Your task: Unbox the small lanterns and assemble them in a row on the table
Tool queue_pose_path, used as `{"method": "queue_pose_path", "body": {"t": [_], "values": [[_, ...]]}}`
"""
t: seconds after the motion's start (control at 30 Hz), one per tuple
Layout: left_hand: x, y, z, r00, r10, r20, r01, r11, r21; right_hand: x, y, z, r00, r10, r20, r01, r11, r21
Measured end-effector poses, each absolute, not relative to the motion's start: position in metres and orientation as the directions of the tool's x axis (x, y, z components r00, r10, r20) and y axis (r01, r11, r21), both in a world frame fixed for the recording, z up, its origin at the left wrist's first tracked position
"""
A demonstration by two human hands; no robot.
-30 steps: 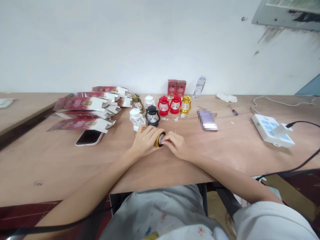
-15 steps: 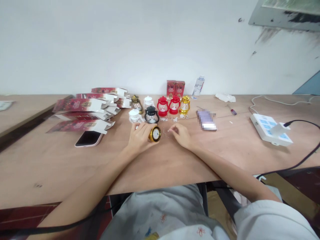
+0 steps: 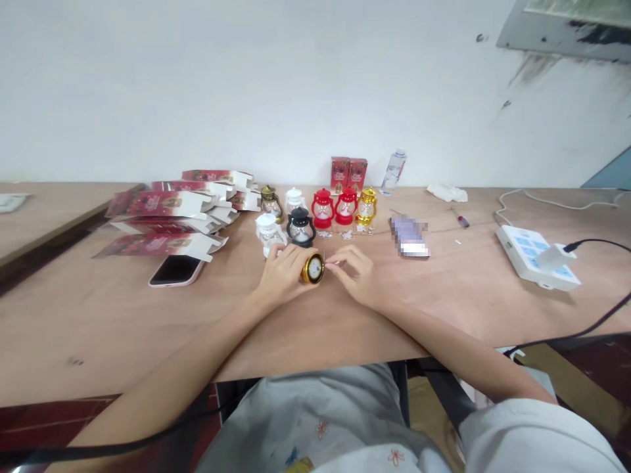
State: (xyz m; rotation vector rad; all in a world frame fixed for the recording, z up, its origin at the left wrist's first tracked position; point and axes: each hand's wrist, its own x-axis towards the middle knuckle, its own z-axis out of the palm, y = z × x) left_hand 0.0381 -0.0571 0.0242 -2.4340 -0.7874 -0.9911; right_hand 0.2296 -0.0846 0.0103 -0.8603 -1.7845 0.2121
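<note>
My left hand [image 3: 284, 270] is wrapped round a gold mini lantern [image 3: 313, 269], which lies tilted with its round base turned toward me. The base has a dark ring and a pale middle; the rest of the lantern is hidden by my fingers. Close beside the base, my right hand [image 3: 355, 272] has thumb and forefinger pinched together, and what they hold is too small to make out. A thin wire shows between the lantern and my right fingertips. Behind my hands stand a black lantern [image 3: 300, 228], a white lantern [image 3: 269, 231] and a red lantern [image 3: 323, 209].
More lanterns stand behind, including a gold one [image 3: 367, 207]. Small bags [image 3: 346, 234] lie before them. Flattened red boxes [image 3: 160, 205] and a phone [image 3: 176, 270] are left; a purple phone [image 3: 410, 236], screwdriver [image 3: 461, 221] and power strip [image 3: 535, 256] are right.
My right hand has moved left, bringing its pinched fingertips up to the lantern's base. My left hand and the gold lantern have shifted slightly to the right.
</note>
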Motion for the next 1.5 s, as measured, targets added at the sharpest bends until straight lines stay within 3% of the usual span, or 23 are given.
{"method": "queue_pose_path", "body": {"t": [0.37,0.6,0.83,1.1,1.27,1.5], "values": [[0.039,-0.057,0.021,0.625,0.335,0.705,0.611,-0.773,-0.174,0.221,-0.087,0.003,-0.228,0.571,0.788,0.476,0.772,-0.422],[0.040,-0.056,0.019,0.681,0.220,0.698,0.554,-0.778,-0.296,0.224,-0.087,0.006,-0.295,0.609,0.737,0.432,0.773,-0.465],[0.041,-0.056,0.018,0.722,0.208,0.660,0.540,-0.765,-0.350,0.228,-0.083,0.005,-0.378,0.628,0.680,0.421,0.771,-0.477],[0.036,-0.052,0.016,0.710,0.282,0.645,0.546,-0.799,-0.251,0.229,-0.083,0.004,-0.406,0.630,0.662,0.470,0.765,-0.440],[0.030,-0.045,0.020,0.544,0.360,0.758,0.655,-0.747,-0.115,0.225,-0.083,0.000,-0.537,0.541,0.647,0.430,0.835,-0.342],[0.035,-0.049,0.017,0.554,0.391,0.735,0.663,-0.741,-0.106,0.223,-0.078,-0.002,-0.426,0.558,0.712,0.415,0.820,-0.395]]}}
